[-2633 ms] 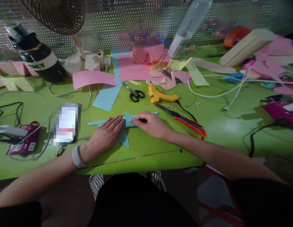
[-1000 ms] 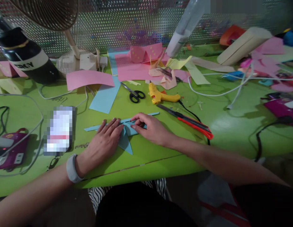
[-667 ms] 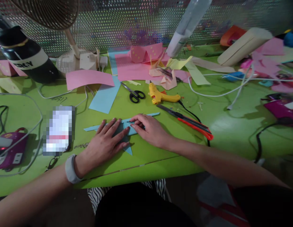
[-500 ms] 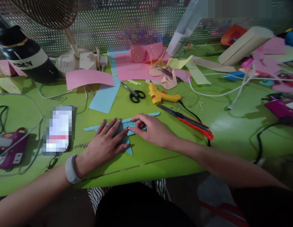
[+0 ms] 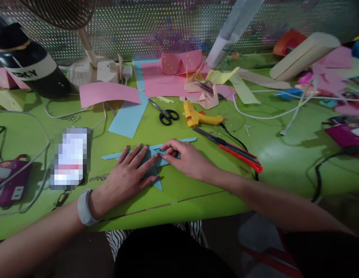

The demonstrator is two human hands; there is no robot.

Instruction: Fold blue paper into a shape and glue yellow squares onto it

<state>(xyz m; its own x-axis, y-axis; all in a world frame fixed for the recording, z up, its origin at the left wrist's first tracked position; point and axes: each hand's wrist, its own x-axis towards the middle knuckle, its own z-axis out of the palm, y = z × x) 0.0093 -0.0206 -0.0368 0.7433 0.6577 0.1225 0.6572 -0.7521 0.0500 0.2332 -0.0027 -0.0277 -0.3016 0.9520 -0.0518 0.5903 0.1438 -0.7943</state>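
My left hand (image 5: 130, 172) lies flat with fingers spread on a folded blue paper piece (image 5: 152, 173), pressing it to the table. Its pointed lower tip sticks out below my fingers. My right hand (image 5: 182, 158) is bent at the paper's middle, thumb and forefinger pinched at a small folded edge beside my left fingertips. A narrow blue paper strip (image 5: 189, 140) runs across the top of the piece and out past both hands. My palms and fingers hide part of the folds.
Scissors (image 5: 167, 116), a yellow glue gun (image 5: 201, 117) and a red-black utility knife (image 5: 234, 148) lie just beyond my hands. A phone (image 5: 70, 158) is at left. Behind are pink paper (image 5: 109, 94), a fan base (image 5: 83, 73) and a dark bottle (image 5: 31, 69). White cables (image 5: 263, 117) cross the right.
My right thumb and forefinger have shifted slightly at the fold, and a small flap now shows more openly. The left hand stays pressed in place. The view has moved slightly.
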